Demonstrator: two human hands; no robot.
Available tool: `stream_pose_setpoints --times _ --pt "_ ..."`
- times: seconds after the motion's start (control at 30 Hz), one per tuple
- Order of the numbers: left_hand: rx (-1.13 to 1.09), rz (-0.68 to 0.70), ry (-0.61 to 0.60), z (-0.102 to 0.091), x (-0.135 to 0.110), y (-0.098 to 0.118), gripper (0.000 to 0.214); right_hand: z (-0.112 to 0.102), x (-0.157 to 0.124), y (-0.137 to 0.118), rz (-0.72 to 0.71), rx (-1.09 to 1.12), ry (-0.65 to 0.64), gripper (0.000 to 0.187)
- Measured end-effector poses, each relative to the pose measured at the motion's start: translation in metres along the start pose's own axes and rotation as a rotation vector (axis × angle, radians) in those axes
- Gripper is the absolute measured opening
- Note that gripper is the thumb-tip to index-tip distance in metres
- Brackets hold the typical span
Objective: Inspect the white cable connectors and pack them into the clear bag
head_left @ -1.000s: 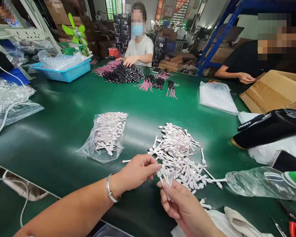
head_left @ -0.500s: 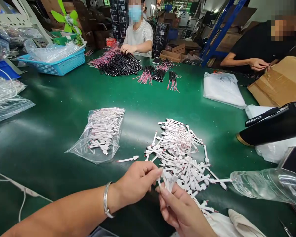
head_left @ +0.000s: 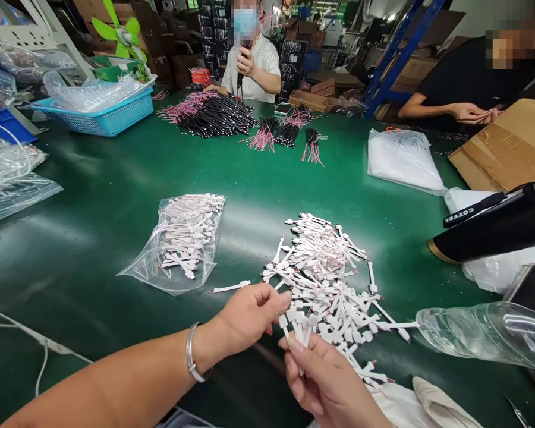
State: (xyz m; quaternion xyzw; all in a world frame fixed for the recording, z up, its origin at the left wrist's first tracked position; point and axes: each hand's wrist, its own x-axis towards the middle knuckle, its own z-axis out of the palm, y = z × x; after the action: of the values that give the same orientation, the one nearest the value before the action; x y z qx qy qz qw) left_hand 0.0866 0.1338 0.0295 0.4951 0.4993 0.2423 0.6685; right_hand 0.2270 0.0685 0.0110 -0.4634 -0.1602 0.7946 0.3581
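Observation:
My right hand (head_left: 325,374) is closed around a small bunch of short white cables (head_left: 299,324), their square white plug ends fanned upward between thumb and fingers. Just up and left of that bunch is my left hand (head_left: 249,312), thumb and forefinger pinched together. Whatever lies between those fingertips is too small to make out. Beyond both hands spreads a loose pile of the same white cables (head_left: 325,255), with reddish wire ends. A single white cable (head_left: 229,287) lies left of the pile, near a clear plastic bag (head_left: 191,232) filled with more of them.
On the right are a plastic bottle (head_left: 485,333), a black tumbler (head_left: 494,223) and a cardboard box (head_left: 508,142). Black cables with pink wires (head_left: 218,116) are heaped across the green table (head_left: 160,166), before a co-worker. A blue basket (head_left: 102,116) stands far left.
My left hand has drawn slightly up and left, away from the bunch in my right hand. The co-worker opposite has raised one hand, now holding a dark object near the mask.

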Motion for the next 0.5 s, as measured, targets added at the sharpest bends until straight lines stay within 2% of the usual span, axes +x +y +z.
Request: stream_pose_setpoints --times 0.17,0.37,0.5 --pt "-0.059 0.055 -0.083 0.008 -0.004 -0.004 0.039 -0.002 0.004 0.006 -0.008 -0.085 -0.064 0.046" --pt "-0.045 0.031 -0.056 0.006 -0.002 -0.004 0.053 0.005 -0.003 0.004 -0.070 -0.100 0.074 0.041" --pt "-0.035 0.032 -0.081 0.003 -0.002 -0.001 0.053 0.009 -0.007 0.001 -0.103 -0.145 0.071 0.042"
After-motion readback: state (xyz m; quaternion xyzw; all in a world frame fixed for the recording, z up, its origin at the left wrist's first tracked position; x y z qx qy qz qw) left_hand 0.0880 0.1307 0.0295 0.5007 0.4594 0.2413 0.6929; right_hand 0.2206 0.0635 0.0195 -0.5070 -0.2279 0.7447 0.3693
